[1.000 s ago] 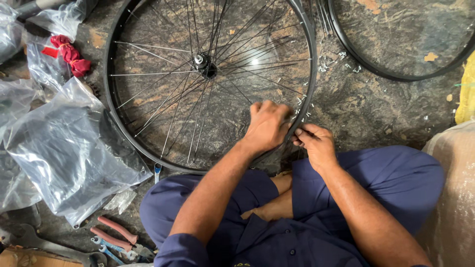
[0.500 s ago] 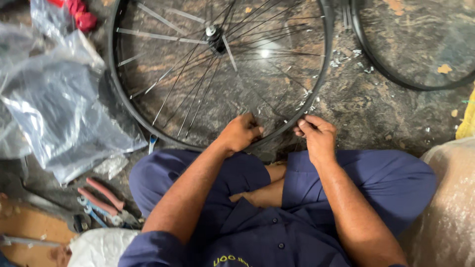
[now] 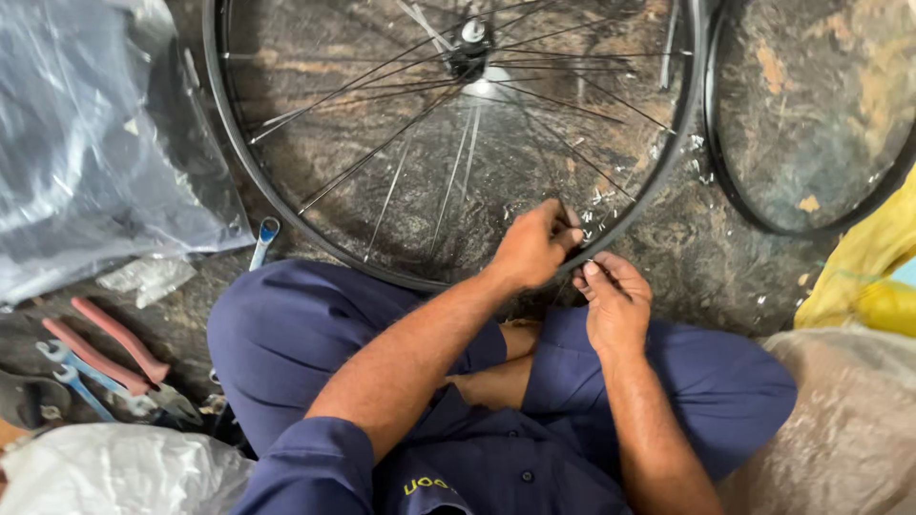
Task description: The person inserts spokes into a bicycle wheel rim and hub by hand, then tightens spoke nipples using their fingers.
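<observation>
my right hand (image 3: 615, 305) pinched shut on something small at the rim, can't tell what | left hand (image 3: 534, 243) closed on the rim (image 3: 315, 243) near side | bicycle wheel (image 3: 458, 143) flat on floor before my knees | judged: light, rim stiff, spokes (image 3: 382, 143) thin, bendy; grab rim | pliers (image 3: 114, 348) left

Floor (image 3: 706, 257): dark, mottled stone, brown patches, small debris. Clear plastic sheeting (image 3: 95, 143) upper left; yellow sack (image 3: 859, 267) right. Light even.

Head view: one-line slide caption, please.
Seated person's left hand and right hand work at the spoked wheel's rim; pliers nearby.
</observation>
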